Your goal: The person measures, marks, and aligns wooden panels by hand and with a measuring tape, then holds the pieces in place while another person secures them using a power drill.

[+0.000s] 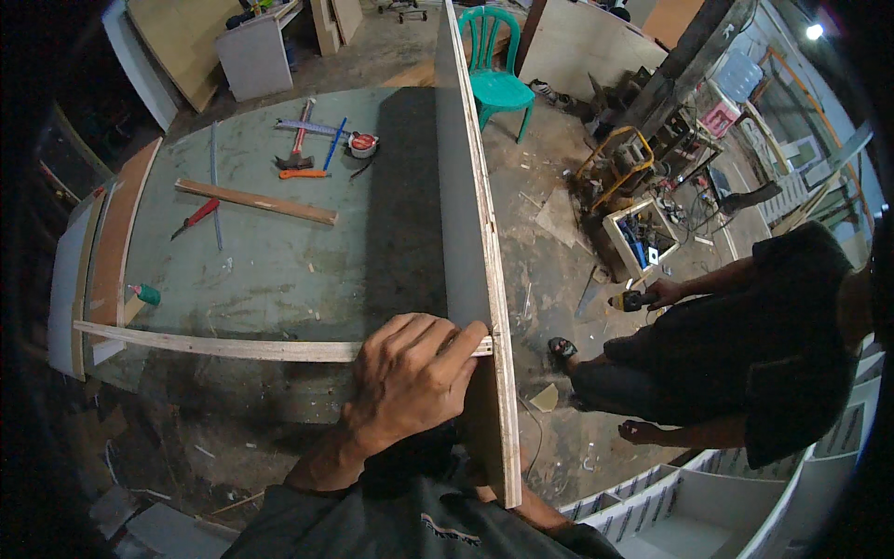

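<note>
My left hand is closed over the edge of a crosswise plywood panel, its fingers wrapped on top near the right end. That end meets a tall upright plywood panel, standing on edge and running away from me. The thumb side of the hand touches the upright panel at the joint. My right forearm shows on the far side of the upright panel's near end; the right hand's fingers are mostly hidden behind it. At the left, the crosswise panel reaches another upright panel.
On the green-grey tabletop lie a hammer, a tape measure, an orange-handled cutter, a wood strip and a red-handled tool. At right, a co-worker holds a drill. A green chair stands beyond.
</note>
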Tool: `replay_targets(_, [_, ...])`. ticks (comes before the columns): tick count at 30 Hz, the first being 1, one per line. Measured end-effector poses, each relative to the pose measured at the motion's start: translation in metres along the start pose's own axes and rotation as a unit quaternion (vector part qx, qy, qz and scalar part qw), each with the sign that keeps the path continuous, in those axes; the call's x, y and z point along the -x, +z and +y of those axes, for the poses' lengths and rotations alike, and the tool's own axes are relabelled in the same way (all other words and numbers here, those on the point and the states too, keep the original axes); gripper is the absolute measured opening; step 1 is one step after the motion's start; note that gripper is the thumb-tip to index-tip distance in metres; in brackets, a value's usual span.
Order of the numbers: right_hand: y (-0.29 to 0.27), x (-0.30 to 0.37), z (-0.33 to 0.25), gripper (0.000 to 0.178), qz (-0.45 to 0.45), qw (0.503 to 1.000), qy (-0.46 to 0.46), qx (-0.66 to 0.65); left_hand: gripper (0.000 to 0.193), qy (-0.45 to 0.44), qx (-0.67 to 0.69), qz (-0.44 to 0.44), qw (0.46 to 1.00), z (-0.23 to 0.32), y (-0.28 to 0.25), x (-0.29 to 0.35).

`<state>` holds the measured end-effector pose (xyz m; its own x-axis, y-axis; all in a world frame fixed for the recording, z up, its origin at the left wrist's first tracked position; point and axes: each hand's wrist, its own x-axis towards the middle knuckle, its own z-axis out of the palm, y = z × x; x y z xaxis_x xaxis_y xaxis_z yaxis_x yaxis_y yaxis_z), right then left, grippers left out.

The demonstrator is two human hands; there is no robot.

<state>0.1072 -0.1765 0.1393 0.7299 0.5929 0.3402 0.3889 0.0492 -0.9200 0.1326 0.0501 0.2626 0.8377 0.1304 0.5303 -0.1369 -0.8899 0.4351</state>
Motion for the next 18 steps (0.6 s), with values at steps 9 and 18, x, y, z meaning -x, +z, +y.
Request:
replay_targets(9, [-0.0005,0.0021,0.0037,0.071,-0.006,1.0,-0.001,-0.007,0.035,0.009,0.008,-0.003,1.0,-0.001,-0.0014,0.0003])
replay_targets(18, [0.0014,0.0003,0.0055,0.071,-0.009,1.0,-0.012,-0.004,0.047,0.023,-0.003,-0.038,0.999,-0.0034,-0.0006,0.0025])
